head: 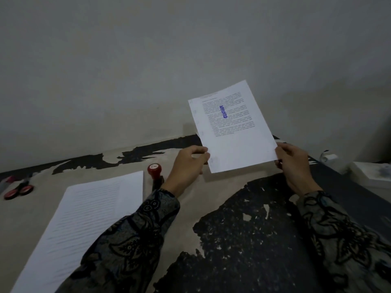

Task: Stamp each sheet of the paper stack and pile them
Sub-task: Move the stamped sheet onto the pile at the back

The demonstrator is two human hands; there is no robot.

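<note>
1. While the unstamped paper stack (84,225) lies flat at about eight o'clock on the worn table (243,240), its long axis running from seven toward one, the red-handled stamp (155,173) stands upright just past its far right corner.
2. The left hand (188,166) pinches the lower left corner of the stamped sheet (231,125).
3. That sheet is held up off the table at about one o'clock, blue mark showing, long axis tilted toward eleven.
4. The right hand (294,163) pinches its lower right corner; no finished pile is visible, so the right side looks the likelier place to lay it.
</note>
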